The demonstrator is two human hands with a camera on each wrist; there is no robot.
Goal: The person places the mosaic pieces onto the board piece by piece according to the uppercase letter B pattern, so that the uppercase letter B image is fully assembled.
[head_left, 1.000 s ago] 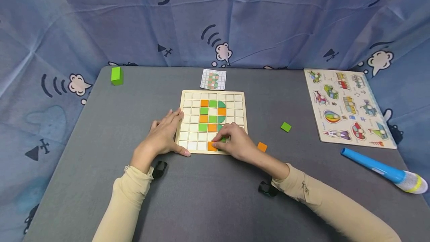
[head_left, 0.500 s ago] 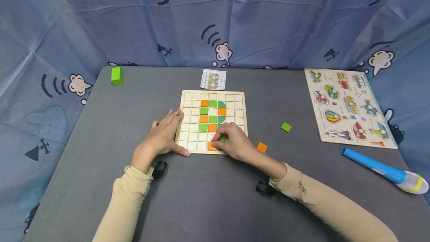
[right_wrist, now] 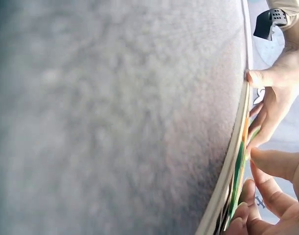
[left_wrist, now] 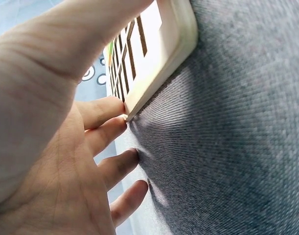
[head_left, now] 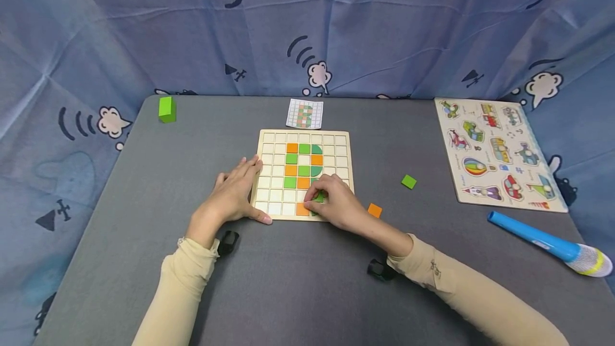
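A wooden grid board (head_left: 265, 196) lies flat, with orange, green and dark green tiles in its middle columns. My left hand (head_left: 232, 191) rests at its near left corner, thumb along the near edge; in the left wrist view the extended fingers (left_wrist: 119, 164) fan out beside the corner. My right hand (head_left: 338, 204) is over the board's near right part, with bent fingers. Its thumb and index tips meet beside an orange tile (head_left: 301, 209) in the bottom row; a green tile (head_left: 319, 196) is partly covered. Whether the fingertips pinch a tile is hidden, also in the right wrist view.
Behind the board lies a printed pattern card (head_left: 305, 113). Right of it are a loose green tile (head_left: 409, 181) and a loose orange tile (head_left: 375, 210). A picture puzzle board (head_left: 499, 154) and a blue toy microphone (head_left: 538, 239) lie farther right; a green block (head_left: 167, 109) stands far left.
My right fingertips have shifted slightly to the right, showing more of the orange tile in the bottom row. My left hand and the board stay where they were.
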